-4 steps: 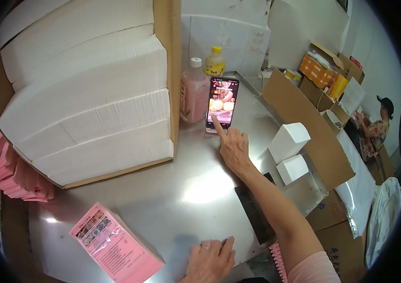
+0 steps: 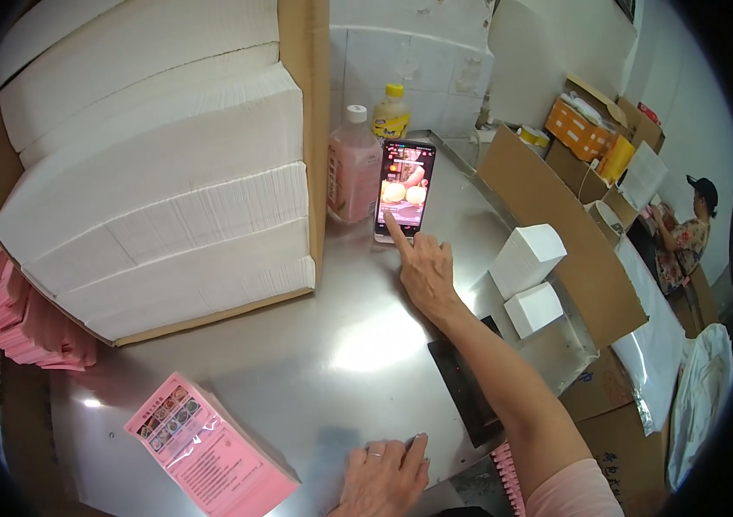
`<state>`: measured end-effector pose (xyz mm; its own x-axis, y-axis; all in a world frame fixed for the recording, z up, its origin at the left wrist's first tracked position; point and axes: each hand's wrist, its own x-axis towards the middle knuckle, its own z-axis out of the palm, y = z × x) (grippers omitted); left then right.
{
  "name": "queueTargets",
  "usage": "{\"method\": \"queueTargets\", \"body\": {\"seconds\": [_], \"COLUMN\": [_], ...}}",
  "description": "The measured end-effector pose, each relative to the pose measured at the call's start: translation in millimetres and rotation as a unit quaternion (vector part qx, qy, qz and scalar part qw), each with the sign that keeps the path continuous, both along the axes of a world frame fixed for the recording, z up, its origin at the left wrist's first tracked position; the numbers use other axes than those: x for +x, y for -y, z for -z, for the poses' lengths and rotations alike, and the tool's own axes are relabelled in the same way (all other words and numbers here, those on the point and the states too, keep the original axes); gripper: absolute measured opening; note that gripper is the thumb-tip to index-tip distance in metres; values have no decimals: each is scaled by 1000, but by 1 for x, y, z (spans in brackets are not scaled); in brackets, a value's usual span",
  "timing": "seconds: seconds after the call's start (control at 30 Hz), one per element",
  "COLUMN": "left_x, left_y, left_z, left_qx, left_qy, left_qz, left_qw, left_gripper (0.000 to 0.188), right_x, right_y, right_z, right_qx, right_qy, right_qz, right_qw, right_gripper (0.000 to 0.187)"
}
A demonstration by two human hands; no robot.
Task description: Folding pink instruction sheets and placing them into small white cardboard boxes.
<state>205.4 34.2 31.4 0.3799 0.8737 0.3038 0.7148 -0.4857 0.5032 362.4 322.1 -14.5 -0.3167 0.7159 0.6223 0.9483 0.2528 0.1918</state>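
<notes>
A smartphone (image 2: 404, 185) stands upright on the metal table, its lit screen showing round orange-white shapes. My right hand (image 2: 427, 271) reaches up to it, index finger stretched onto the lower left of the screen and the other fingers loosely bent, holding nothing. Near the table's front edge my left hand (image 2: 384, 474) rests palm down with a ring on one finger, also holding nothing. To its left lies a stack of pink printed packets (image 2: 211, 448). Two blocks of white paper napkins, a taller one (image 2: 528, 258) and a lower one (image 2: 534, 310), sit right of my right hand.
A large carton (image 2: 317, 155) packed with white napkins (image 2: 168, 198) fills the left. Behind the phone are a pink drink bottle (image 2: 354, 168) and a yellow-capped bottle (image 2: 391, 112). A cardboard flap (image 2: 556, 233) borders the right side. A person (image 2: 689, 233) sits far right.
The picture on the phone's screen differs slightly. Both hands keep nearly the same place, and the whole view has shifted a touch.
</notes>
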Motion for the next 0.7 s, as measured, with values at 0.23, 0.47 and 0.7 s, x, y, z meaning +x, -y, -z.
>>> {"method": "queueTargets", "body": {"seconds": [0.23, 0.47, 0.7], "left_x": [0, 1, 3], "left_y": [1, 1, 0], "left_z": [-3, -1, 4], "left_qx": [-11, -12, -10], "left_qy": [-3, -2, 3], "left_qz": [3, 4, 7], "left_qw": [1000, 1000, 1000], "left_gripper": [37, 37, 37], "right_x": [1, -1, 0], "right_y": [0, 2, -1], "right_z": [1, -2, -1], "right_qx": [0, 1, 6], "right_qy": [11, -5, -18], "right_qz": [8, 14, 8], "right_qw": [1000, 1000, 1000], "right_gripper": [83, 83, 83]}}
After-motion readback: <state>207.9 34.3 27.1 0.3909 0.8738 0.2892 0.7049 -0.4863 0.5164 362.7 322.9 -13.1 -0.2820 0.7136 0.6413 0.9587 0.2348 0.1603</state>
